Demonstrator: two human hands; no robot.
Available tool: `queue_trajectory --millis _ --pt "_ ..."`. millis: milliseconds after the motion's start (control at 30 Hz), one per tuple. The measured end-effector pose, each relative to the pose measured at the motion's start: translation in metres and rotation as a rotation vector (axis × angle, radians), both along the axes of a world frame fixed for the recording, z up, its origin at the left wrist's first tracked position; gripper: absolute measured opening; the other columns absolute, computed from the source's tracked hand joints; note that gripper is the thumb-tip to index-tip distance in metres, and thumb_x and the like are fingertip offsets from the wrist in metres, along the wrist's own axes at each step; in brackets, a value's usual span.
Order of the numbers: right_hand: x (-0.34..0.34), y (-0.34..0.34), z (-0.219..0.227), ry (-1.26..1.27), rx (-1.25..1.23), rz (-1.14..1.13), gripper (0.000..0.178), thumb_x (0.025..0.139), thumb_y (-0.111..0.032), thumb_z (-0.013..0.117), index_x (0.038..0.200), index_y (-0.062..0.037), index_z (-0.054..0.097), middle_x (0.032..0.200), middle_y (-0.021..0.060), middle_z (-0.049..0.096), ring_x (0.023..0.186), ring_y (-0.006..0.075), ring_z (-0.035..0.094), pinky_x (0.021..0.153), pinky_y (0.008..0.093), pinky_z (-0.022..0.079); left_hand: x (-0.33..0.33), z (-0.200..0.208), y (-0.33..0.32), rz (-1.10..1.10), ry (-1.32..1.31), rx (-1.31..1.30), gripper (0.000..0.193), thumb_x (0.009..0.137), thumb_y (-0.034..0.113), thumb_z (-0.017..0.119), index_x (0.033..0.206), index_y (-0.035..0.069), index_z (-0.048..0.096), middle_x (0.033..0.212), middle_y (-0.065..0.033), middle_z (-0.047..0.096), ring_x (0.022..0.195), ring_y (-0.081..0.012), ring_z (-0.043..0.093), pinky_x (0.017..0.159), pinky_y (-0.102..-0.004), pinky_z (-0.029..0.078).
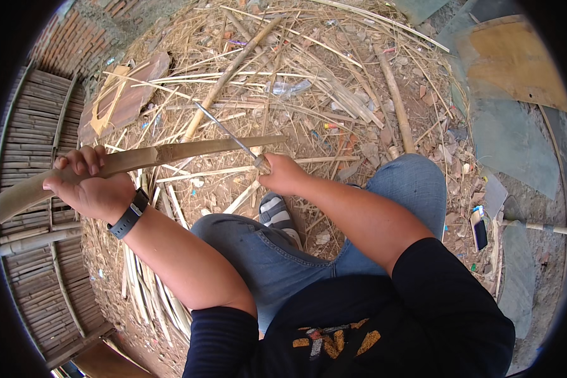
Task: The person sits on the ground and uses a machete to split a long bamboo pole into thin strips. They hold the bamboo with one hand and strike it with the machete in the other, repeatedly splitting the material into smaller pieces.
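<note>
Working a knife (223,129) across a bamboo pole (195,150) appears to be the step in hand. The pole slants from the far left of the view to a spot in front of the knees (416,170), its thinner end pointing right. The left grip (97,194) is wrapped around the thick part, fingertips hooked over the far edge. The right grip (285,174) is clenched on the knife's handle, near the thin end. The blade crosses the pole and points up and left; whether its edge touches the surface cannot be told. The next move seems to call for a steady left hold and a controlled stroke, kept clear of the left fingers. Pale strips (148,296) lie heaped on the ground (223,183) at lower left.

As for writing, none can be read. The dark shirt (384,309) bears an orange and white print too unclear to make out, and what looks like a phone (479,233), lying at right, shows no legible label.
</note>
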State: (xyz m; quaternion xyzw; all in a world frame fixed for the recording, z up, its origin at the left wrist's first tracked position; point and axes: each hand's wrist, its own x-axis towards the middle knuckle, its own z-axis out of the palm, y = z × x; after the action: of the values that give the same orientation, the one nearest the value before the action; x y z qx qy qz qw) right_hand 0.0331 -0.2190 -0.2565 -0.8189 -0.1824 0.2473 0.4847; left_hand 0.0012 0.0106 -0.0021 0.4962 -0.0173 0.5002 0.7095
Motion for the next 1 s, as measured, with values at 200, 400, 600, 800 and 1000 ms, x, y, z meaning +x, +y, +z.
queue_trajectory --millis 200,400,600,800,1000 --pt "0.000 0.001 -0.001 0.012 -0.014 -0.003 0.042 0.078 -0.026 0.070 0.105 0.0043 0.060 0.099 0.0281 0.067 0.095 0.0422 0.066 0.085 0.0463 0.053 0.001 0.001 -0.001 0.004 -0.004 0.004 0.042 0.097 0.056 0.056 0.090 0.015 0.051 0.070 0.0036 0.041 0.056 -0.0109 0.038 0.056 -0.0270 0.035" --pt "0.000 -0.001 -0.002 -0.001 -0.018 -0.023 0.040 0.079 -0.025 0.070 0.106 0.0031 0.060 0.097 0.0269 0.067 0.093 0.0416 0.067 0.083 0.0464 0.053 0.000 -0.001 0.001 -0.045 -0.008 0.023 0.040 0.097 0.053 0.059 0.087 0.015 0.052 0.070 0.0038 0.040 0.057 -0.0107 0.038 0.056 -0.0265 0.035" --pt "-0.002 0.000 0.017 -0.037 -0.070 0.005 0.038 0.079 -0.021 0.071 0.107 0.0021 0.060 0.093 0.0255 0.067 0.090 0.0413 0.067 0.079 0.0472 0.053 0.000 -0.001 -0.003 0.030 -0.015 -0.020 0.039 0.097 0.051 0.061 0.089 0.014 0.051 0.069 0.0025 0.039 0.057 -0.0111 0.038 0.056 -0.0265 0.035" --pt "0.004 -0.005 0.007 0.020 -0.067 -0.008 0.039 0.079 -0.020 0.070 0.109 0.0020 0.060 0.094 0.0258 0.067 0.090 0.0413 0.067 0.079 0.0474 0.053 0.001 0.002 -0.009 0.017 0.007 -0.054 0.040 0.096 0.053 0.060 0.090 0.014 0.050 0.069 0.0019 0.038 0.057 -0.0111 0.038 0.056 -0.0257 0.035" --pt "-0.002 0.000 0.032 -0.031 0.041 0.073 0.044 0.078 -0.022 0.071 0.111 0.0047 0.059 0.099 0.0265 0.067 0.094 0.0400 0.067 0.082 0.0459 0.053 0.002 0.002 -0.007 0.087 0.002 -0.017 0.042 0.097 0.054 0.060 0.090 0.013 0.049 0.069 0.0016 0.037 0.057 -0.0113 0.038 0.055 -0.0253 0.034"
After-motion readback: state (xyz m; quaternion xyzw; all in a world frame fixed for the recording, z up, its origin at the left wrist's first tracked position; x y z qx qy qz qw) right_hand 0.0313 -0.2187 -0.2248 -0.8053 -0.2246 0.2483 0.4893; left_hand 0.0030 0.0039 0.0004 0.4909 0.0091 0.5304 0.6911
